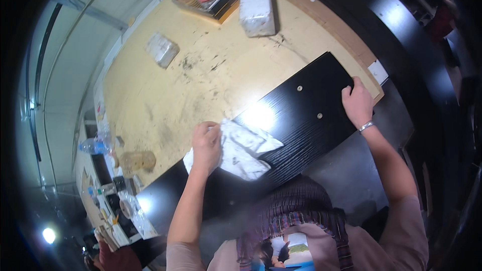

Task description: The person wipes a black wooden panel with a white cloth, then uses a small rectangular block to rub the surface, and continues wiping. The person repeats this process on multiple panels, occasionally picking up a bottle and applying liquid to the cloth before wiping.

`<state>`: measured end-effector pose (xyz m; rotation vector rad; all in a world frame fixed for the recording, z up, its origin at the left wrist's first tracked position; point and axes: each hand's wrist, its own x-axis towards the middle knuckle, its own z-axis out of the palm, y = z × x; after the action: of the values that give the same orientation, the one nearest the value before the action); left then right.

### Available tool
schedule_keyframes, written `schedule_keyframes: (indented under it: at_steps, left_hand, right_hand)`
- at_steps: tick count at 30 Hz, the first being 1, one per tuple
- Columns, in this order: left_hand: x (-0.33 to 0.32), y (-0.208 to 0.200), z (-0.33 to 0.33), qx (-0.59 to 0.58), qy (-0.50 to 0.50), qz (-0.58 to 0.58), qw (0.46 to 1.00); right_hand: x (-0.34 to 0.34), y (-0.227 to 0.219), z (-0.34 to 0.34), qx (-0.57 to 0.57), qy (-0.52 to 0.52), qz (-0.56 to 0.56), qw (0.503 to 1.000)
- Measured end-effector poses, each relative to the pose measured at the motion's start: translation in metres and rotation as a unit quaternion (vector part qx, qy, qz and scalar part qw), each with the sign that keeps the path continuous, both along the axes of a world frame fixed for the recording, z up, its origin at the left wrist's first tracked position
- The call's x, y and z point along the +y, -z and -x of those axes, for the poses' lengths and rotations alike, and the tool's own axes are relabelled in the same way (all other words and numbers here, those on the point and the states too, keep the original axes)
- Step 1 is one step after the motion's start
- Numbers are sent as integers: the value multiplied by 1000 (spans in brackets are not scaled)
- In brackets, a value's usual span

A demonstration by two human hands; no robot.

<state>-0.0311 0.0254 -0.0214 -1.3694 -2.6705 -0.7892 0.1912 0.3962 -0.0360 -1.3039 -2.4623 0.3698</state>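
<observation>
A long black wood-grain board lies slantwise over the near edge of the table, from lower left to upper right. Two small round pale metal fittings sit in its right part. My left hand is closed on a white cloth with grey smudges, which lies spread on the board's surface. My right hand, with a silver band at the wrist, grips the board's right end by its edge. Some of the board's lower left is dark and hard to make out.
The yellowish worktable carries dark smudges. Toward its far side stand a wrapped white block, a smaller wrapped block and an open box. A plastic jar and a clear bottle are at the left. A co-worker's red sleeve shows lower left.
</observation>
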Motion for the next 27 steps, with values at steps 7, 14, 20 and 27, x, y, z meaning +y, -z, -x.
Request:
schedule_keyframes:
  at_steps: [7, 14, 20, 27]
  left_hand:
    - [192, 16, -4, -29, 171, -90, 981]
    - [341, 31, -15, -19, 258, -140, 956]
    - [243, 24, 44, -74, 313, -42, 946]
    - [149, -52, 87, -39, 145, -146, 978]
  right_hand:
    - [-4, -3, 4, -21, 15, 7, 1000]
    - [0, 0, 2, -49, 10, 30, 998]
    - [-3, -1, 8, -27, 15, 34, 999]
    - [-1, -4, 7, -6, 23, 28, 999]
